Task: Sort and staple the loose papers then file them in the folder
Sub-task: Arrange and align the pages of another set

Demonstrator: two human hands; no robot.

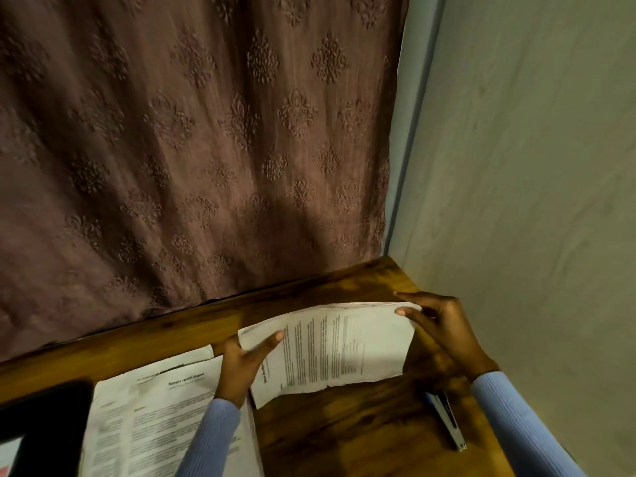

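Sorting step: left hand [241,363] and right hand [444,325] pinch opposite ends of printed sheaf [337,346], fingers clamped. Next: square edges, reach stapler [447,421].

- The surface [344,428] — dark, glossy brown wood.
- A spread of printed papers [155,418] lies flat at its left.
- A dark flat object [48,418] lies left of the papers.
- A stapler [447,421] lies near the right edge.

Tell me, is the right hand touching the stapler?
Apart. The head view shows the right hand pinching the paper stack; the stapler lies nearer, untouched.
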